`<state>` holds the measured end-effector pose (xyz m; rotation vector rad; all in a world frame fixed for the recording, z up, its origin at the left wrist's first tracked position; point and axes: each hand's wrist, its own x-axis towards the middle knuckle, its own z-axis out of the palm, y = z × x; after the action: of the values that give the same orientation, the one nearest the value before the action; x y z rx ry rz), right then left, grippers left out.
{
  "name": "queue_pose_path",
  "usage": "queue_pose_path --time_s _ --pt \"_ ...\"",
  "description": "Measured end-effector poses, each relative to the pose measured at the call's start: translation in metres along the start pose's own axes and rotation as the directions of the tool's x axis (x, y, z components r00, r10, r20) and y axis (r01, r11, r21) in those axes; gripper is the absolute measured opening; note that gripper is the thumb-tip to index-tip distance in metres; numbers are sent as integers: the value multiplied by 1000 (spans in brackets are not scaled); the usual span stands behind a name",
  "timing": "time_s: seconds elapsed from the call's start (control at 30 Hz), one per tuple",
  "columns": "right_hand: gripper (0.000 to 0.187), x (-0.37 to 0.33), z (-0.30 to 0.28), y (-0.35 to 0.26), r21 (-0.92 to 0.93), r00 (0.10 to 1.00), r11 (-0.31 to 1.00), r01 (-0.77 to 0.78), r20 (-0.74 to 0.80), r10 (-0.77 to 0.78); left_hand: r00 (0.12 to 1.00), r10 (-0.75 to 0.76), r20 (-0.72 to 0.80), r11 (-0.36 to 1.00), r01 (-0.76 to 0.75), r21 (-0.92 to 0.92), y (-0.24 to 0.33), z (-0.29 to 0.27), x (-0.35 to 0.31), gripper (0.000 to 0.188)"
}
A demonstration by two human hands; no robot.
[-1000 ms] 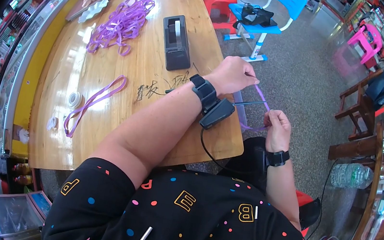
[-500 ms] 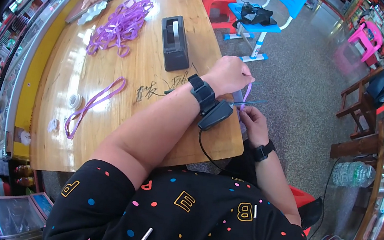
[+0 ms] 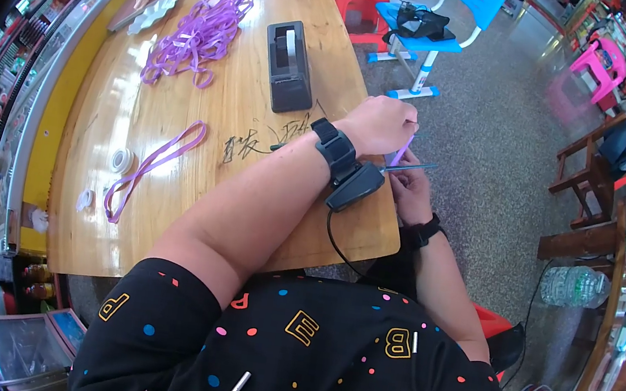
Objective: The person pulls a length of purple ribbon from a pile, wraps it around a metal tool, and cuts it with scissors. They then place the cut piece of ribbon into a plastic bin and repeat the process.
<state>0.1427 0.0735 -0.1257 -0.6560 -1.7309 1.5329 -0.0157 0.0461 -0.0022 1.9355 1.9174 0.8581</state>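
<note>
My left hand (image 3: 381, 125) reaches across to the table's right edge, its fingers closed on the upper part of a narrow purple ribbon (image 3: 402, 152). Just below, my right hand (image 3: 410, 196) grips the ribbon's lower part beside the table corner; its fingertips are partly hidden by the black device (image 3: 356, 187) on my left wrist. A thin dark stick (image 3: 415, 167) juts out between the hands. On the wooden table (image 3: 234, 193) lie a folded purple ribbon loop (image 3: 155, 167) and a tangled heap of purple ribbon (image 3: 206, 33). A black tape dispenser (image 3: 290, 70) stands right of the heap.
Small white tape rolls (image 3: 121, 161) lie at the table's left. Dark handwriting marks the tabletop. Beyond the right edge stand a blue chair (image 3: 420, 40) with a black bag, a red stool (image 3: 359, 10) and a pink chair (image 3: 600, 71). A black cable (image 3: 333, 238) hangs from my wrist device.
My right hand has moved slightly up, closer to the left hand, and the visible stretch of ribbon between them is shorter. The left hand is nearly where it was.
</note>
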Motion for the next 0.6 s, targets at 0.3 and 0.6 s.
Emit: queue_pose_path --time_s 0.3,0.6 --pt "13 -2 8 -13 261 949 938 -227 277 152 999 -2 33 1000 2 -3 -3 0 -1 18" --pt "5 -31 -12 -31 249 954 928 -275 186 233 1000 9 28 999 -8 -46 -5 0 2 20"
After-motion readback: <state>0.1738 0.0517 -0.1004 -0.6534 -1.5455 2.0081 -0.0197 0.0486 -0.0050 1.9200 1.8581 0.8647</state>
